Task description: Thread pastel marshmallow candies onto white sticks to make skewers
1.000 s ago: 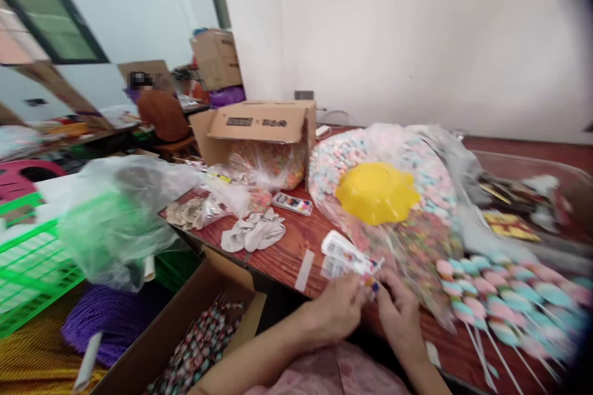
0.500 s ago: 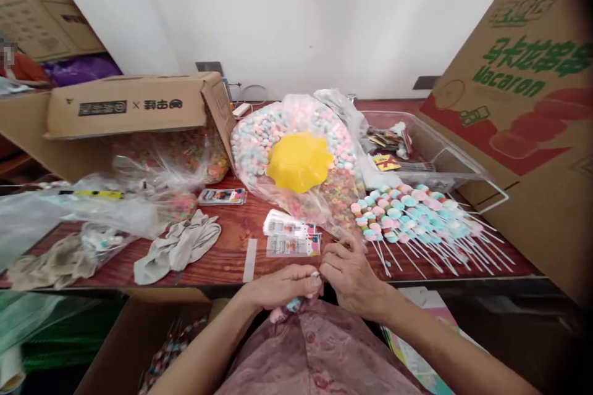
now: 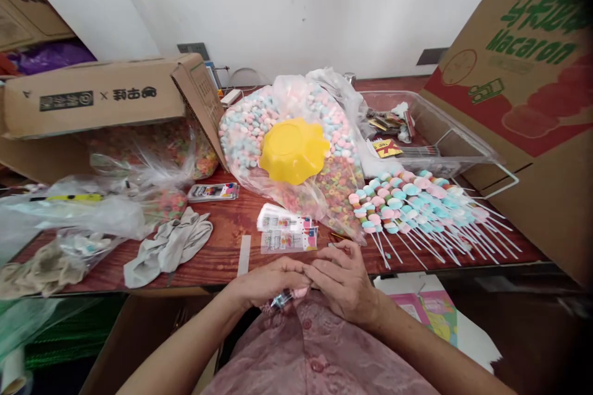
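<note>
1. Wrapped sweet [image 3: 280, 300] sits beneath the left hand [image 3: 273, 281], just off the middle of the counter's front edge, before a pink shirt.
2. Red-brown wood grain covers the counter [image 3: 227, 222], whose back edge runs along a plain white wall [image 3: 296, 12]. A cardboard box [image 3: 106, 95] gapes on its left part; a printed carton [image 3: 523, 179] leans at the right end.
3. Shiny clear film shows around the sweet's blue and pink; fingers hide the rest.
4. The left grip is curled, pinching the sweet. The right hand [image 3: 345, 287] has bent fingers meeting the left fingertips; I cannot tell whether its grip pinches anything.
5. Near the front right corner lie marshmallow skewers [image 3: 417, 197], soft rounds on thin white sticks.
6. A yellow scalloped bowl [image 3: 294, 151], smooth and upturned, tops a crinkled clear bag [image 3: 250, 129] of marshmallows and gummy rings.
7. Flat printed packets [image 3: 287, 237] overlap near the front edge; crumpled grey cloth [image 3: 173, 250] lies left of them.
</note>
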The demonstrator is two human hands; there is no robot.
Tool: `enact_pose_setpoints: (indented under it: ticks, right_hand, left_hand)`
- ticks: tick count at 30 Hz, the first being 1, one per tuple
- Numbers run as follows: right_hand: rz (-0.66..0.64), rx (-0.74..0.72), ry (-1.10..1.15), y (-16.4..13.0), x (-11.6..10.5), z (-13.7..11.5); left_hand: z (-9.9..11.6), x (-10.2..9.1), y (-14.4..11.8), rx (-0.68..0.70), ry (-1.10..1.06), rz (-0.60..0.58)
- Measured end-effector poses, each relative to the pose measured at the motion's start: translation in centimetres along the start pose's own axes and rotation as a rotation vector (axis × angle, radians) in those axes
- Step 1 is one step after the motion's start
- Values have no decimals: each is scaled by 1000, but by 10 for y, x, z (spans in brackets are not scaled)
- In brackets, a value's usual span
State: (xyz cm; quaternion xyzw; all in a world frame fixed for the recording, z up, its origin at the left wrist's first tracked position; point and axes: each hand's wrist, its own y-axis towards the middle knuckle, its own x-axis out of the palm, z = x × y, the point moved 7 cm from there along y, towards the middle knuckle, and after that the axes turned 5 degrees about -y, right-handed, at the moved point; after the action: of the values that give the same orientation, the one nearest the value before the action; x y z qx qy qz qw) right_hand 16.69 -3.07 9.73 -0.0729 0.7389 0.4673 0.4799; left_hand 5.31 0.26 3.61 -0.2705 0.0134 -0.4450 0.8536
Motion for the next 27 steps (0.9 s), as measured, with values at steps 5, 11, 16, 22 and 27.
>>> enact_pose_setpoints:
  ticks: [5, 11, 16, 22, 27]
  right_hand:
    - [-190, 168, 93, -4, 26, 19]
    - [-335, 659, 579, -16, 55, 62]
    - [97, 902, 357, -48, 19, 111]
    - [-135, 680, -22, -42, 41, 95]
    - [-111, 662, 67, -26, 57, 94]
  left_hand:
    - [9, 2, 2, 111, 312, 6]
    - [32, 1, 2, 351, 1146, 434]
    - [32, -45, 3, 426, 692, 578]
    - [18, -66, 21, 371, -132, 540]
    - [13, -60, 22, 380, -286, 537]
